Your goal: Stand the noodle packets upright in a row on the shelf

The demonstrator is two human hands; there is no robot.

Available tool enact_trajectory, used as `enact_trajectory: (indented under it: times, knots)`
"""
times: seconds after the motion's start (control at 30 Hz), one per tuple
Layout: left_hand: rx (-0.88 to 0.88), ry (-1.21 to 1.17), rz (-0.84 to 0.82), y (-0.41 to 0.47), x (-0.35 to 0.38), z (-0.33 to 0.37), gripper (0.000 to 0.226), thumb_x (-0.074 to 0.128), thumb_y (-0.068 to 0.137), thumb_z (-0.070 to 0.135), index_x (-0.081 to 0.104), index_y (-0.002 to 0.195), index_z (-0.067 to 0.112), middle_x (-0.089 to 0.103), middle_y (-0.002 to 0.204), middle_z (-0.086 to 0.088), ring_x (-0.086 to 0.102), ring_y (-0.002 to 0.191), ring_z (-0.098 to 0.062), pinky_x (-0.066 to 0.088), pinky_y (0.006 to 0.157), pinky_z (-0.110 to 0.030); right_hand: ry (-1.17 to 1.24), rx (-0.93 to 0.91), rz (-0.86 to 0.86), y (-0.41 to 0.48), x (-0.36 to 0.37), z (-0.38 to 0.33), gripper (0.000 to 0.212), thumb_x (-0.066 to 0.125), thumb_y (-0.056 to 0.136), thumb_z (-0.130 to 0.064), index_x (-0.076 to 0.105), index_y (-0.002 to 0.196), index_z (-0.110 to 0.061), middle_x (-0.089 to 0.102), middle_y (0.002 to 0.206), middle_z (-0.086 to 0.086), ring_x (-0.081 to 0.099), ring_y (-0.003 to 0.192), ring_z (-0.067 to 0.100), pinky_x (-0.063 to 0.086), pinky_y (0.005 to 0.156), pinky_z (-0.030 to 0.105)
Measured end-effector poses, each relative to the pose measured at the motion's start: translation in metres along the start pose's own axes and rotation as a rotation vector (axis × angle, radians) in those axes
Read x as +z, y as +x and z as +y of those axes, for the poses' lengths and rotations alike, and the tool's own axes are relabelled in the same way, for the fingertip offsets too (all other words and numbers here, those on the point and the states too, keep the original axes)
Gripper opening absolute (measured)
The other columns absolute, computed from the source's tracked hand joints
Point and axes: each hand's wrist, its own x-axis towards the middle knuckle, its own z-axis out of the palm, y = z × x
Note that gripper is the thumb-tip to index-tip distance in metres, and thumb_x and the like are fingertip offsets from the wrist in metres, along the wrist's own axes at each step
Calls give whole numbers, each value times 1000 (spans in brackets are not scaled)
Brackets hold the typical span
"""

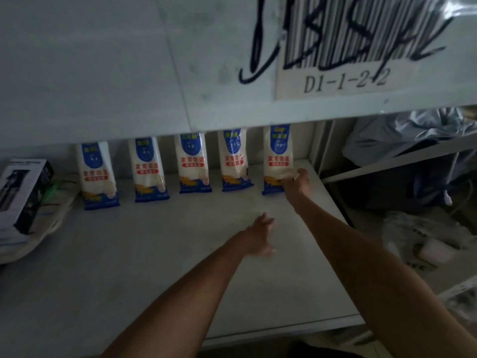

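Several white-and-blue noodle packets stand upright in a row against the back wall of the grey shelf [160,267]. The leftmost packet [96,174] is near a box; the rightmost packet [277,156] stands near the shelf's right end. My right hand [296,183] grips the lower right corner of that rightmost packet. My left hand [259,235] hovers over the bare shelf in front of the row, fingers spread, holding nothing. The packets' tops are partly hidden by the shelf board above.
A black-and-white box [22,195] lies at the shelf's left on a flat packet. The upper shelf front [129,73] carries a barcode label [356,47] reading D1-1-2-2. Bagged goods [413,140] and clutter fill the space to the right.
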Motion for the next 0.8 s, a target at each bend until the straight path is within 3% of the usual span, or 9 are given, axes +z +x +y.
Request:
enact_trajectory:
  times: [0.07,0.17,0.3,0.43,0.6,0.8]
  knots:
    - [-19,22,-5,2,1,2,97,62,97,34,-9,160,16,-25,165,-6,-15,155,-23,5,126,-44,-151,-209,61,-22,-1,12,28,55,93,-16,46,120,-15,45,113,5,52,91,19,52,78,35]
    - [-38,31,30,1,2,6,96,63,96,33,-7,160,23,-21,167,-6,-10,156,-24,9,125,-44,-376,-399,-63,-45,6,30,18,49,97,-20,59,111,-13,60,113,9,59,96,23,53,81,34]
    - [-46,29,41,0,1,8,97,64,95,32,-7,160,24,-18,167,-5,-9,156,-23,10,125,-46,-503,-317,-174,-39,17,31,34,48,95,-26,54,126,-12,46,139,12,44,127,32,37,104,43]
    - [-56,43,34,2,2,7,99,65,94,34,-8,160,20,-18,167,-6,-8,156,-24,10,125,-46,-473,-229,-202,-30,28,30,50,50,93,-27,39,140,-12,29,153,11,28,140,32,24,111,47]
    - [-25,67,0,2,0,5,96,62,97,33,-7,160,12,-23,166,-9,-14,155,-26,6,124,-50,-591,-119,-290,1,28,14,55,44,95,-33,32,144,-13,23,156,10,23,144,31,20,113,55]
    - [-11,62,8,5,2,4,97,62,97,34,-7,160,12,-24,166,-9,-15,155,-26,6,124,-51,-635,-164,-246,-5,22,9,49,49,89,-24,43,136,-14,35,148,9,35,136,28,27,108,46]
